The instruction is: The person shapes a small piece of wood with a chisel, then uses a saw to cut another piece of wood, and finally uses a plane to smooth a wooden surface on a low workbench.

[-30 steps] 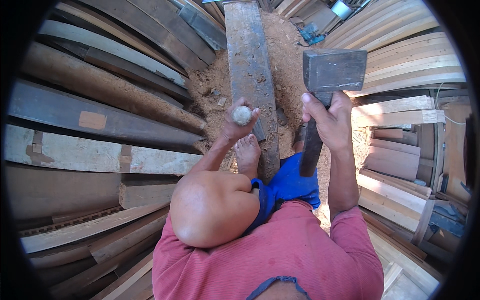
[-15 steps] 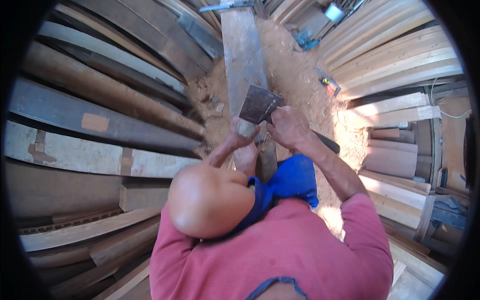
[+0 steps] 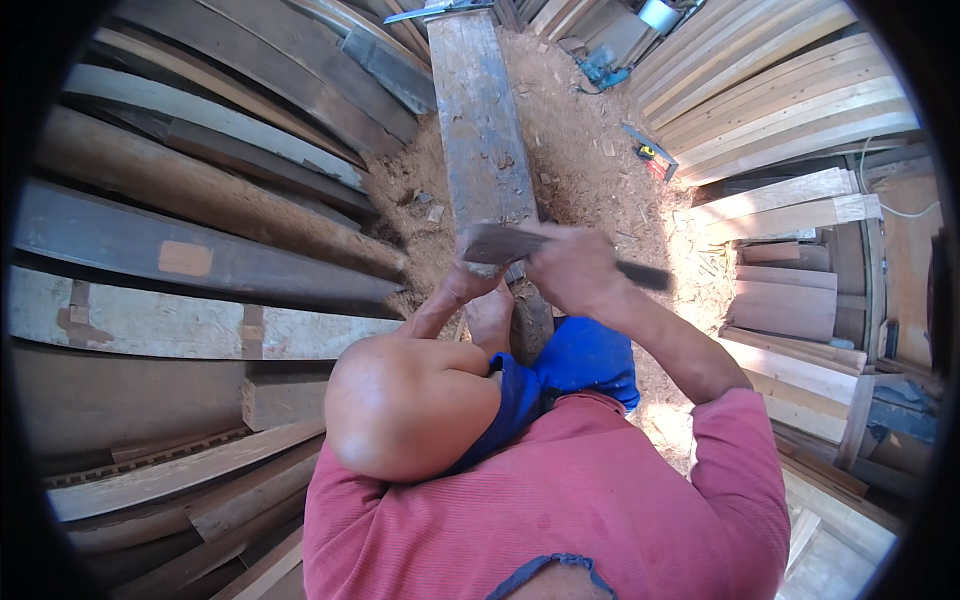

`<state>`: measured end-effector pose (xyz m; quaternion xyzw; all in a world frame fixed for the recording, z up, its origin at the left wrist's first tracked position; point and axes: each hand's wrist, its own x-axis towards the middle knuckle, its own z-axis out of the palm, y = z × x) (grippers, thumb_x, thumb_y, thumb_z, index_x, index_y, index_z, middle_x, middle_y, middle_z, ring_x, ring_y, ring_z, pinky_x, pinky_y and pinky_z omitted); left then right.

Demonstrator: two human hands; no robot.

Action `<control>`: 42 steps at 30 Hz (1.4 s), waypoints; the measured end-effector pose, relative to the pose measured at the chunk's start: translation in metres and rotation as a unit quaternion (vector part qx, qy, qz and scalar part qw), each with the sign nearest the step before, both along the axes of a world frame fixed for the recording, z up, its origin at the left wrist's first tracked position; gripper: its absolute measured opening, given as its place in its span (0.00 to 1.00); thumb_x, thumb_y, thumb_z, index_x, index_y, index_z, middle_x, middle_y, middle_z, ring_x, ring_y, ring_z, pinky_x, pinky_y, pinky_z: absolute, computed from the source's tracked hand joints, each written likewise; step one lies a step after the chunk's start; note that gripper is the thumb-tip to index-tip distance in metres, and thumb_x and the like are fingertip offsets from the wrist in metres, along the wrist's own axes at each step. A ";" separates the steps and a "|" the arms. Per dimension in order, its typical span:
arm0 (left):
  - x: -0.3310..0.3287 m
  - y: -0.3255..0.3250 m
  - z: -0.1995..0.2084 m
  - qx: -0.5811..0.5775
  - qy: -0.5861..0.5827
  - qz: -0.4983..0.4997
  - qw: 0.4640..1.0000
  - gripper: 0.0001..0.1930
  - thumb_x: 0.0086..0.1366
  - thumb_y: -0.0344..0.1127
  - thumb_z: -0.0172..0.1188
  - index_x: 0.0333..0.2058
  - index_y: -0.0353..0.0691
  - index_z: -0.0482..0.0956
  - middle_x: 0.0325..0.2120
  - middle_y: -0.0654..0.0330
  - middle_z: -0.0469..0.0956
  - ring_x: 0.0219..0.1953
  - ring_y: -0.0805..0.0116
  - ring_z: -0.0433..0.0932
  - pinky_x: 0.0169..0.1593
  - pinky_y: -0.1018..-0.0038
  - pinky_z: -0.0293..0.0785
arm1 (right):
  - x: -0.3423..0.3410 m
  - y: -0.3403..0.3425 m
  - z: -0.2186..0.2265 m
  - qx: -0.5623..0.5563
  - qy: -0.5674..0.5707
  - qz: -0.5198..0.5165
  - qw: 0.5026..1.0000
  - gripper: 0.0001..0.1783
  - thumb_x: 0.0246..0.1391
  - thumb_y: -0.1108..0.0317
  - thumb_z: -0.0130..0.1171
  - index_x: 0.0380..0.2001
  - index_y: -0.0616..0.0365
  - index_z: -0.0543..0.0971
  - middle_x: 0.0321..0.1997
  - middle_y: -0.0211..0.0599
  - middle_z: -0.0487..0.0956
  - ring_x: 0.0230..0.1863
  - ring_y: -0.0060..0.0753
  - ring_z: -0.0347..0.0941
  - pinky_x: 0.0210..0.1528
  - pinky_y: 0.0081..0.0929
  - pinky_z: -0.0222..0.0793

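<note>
My right hand point(image 3: 575, 265) is closed round the handle of a hatchet point(image 3: 500, 243). The dark end of the handle sticks out past the hand on the right. Blurred by motion, the broad grey blade shows narrow and lies over the fingers of my left hand point(image 3: 462, 285). That hand is closed on a pale, rounded piece, mostly hidden under the blade; its kind does not show. Just below is my bare foot point(image 3: 490, 318), by the near part of a worn wooden plank point(image 3: 480, 110).
Boards point(image 3: 180, 255) are stacked along the left, and pale planks point(image 3: 790, 90) along the right. Sawdust and chips point(image 3: 590, 150) cover the floor. A teal power tool point(image 3: 600, 72) and a red-and-yellow tool point(image 3: 652, 158) lie at the far right. My bent bare knee point(image 3: 405, 410) is close by.
The hatchet blade has turned from showing its broad face to lying narrow and lower over my left hand. The pale piece, seen plainly before, is now mostly covered.
</note>
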<state>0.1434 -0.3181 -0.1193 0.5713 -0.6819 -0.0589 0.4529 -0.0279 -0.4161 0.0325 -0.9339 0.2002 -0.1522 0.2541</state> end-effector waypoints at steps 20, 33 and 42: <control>0.067 -0.011 0.069 0.019 0.232 0.176 0.956 0.13 0.62 0.29 0.67 0.27 0.38 0.68 0.23 0.66 0.66 0.28 0.78 0.64 0.33 0.78 0.65 | 0.105 -0.127 -0.179 0.247 0.128 -0.085 0.957 0.24 0.51 0.58 0.61 0.38 0.74 0.76 0.40 0.65 0.80 0.45 0.57 0.80 0.47 0.46 0.75; 0.055 -0.035 0.088 -0.013 0.007 -0.008 1.000 0.12 0.50 0.34 0.72 0.29 0.44 0.76 0.31 0.60 0.75 0.39 0.60 0.75 0.48 0.60 0.67 | 0.112 -0.060 -0.171 0.621 -0.015 -0.061 0.781 0.14 0.56 0.62 0.60 0.39 0.62 0.81 0.35 0.45 0.82 0.36 0.51 0.80 0.40 0.41 0.76; 0.049 -0.005 0.037 0.284 -0.009 0.158 0.946 0.23 0.54 0.39 0.70 0.49 0.45 0.76 0.48 0.47 0.74 0.49 0.47 0.73 0.52 0.53 0.67 | 0.063 -0.064 -0.154 0.436 0.067 -0.077 0.894 0.16 0.54 0.61 0.59 0.36 0.66 0.75 0.32 0.50 0.82 0.35 0.53 0.80 0.41 0.41 0.76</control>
